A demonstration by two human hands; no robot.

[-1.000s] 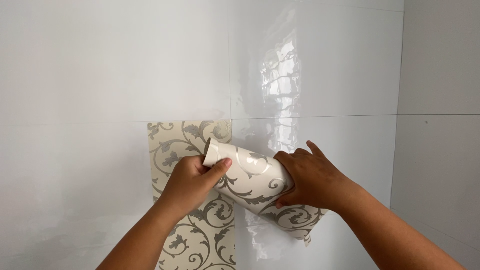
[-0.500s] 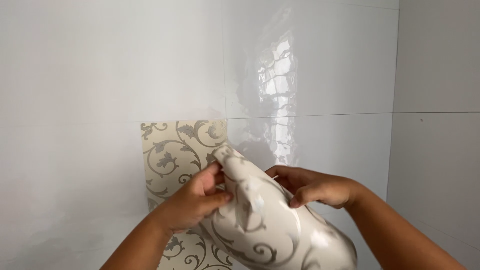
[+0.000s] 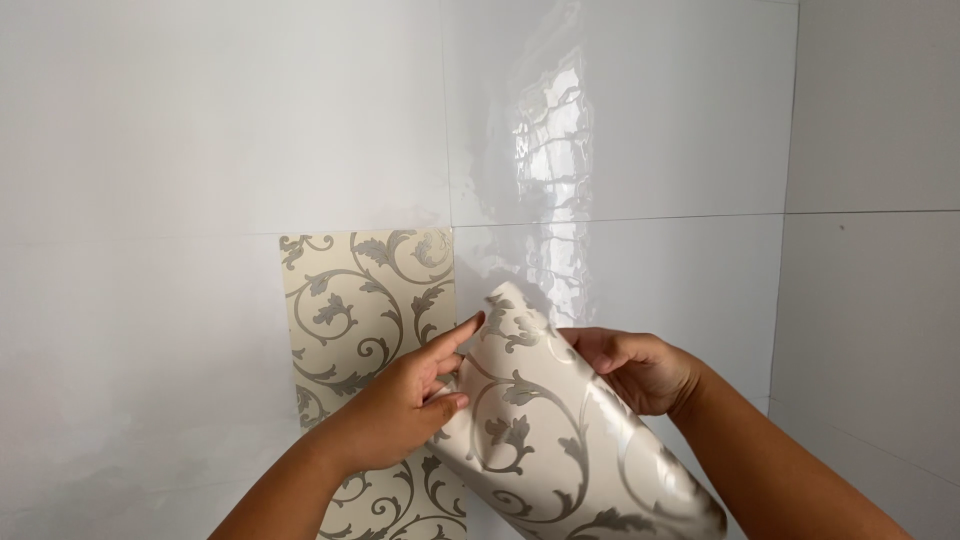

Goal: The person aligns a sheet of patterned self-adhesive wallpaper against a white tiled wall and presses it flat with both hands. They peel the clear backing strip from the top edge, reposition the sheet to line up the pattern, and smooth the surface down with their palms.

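Left hand: our left hand (image 3: 400, 410) grasps the near left edge of the curled sheet (image 3: 545, 430), thumb and fingers pinched on it; the forefinger reaches up along its top edge
Right hand: our right hand (image 3: 635, 368) is closed round the sheet's right side, fingers curled behind it; we cannot see the fingertips
Curled sheet: a glossy cream wall covering with grey scroll leaves, bowed outward toward us between both hands; it runs down to the lower edge of view
Stuck strip: the flat patterned strip (image 3: 365, 300) lies on the wall just left of the curl; our left hand covers part of it
Wall: shiny white tiles (image 3: 620, 130) with thin joints; a bright reflection sits above the right hand
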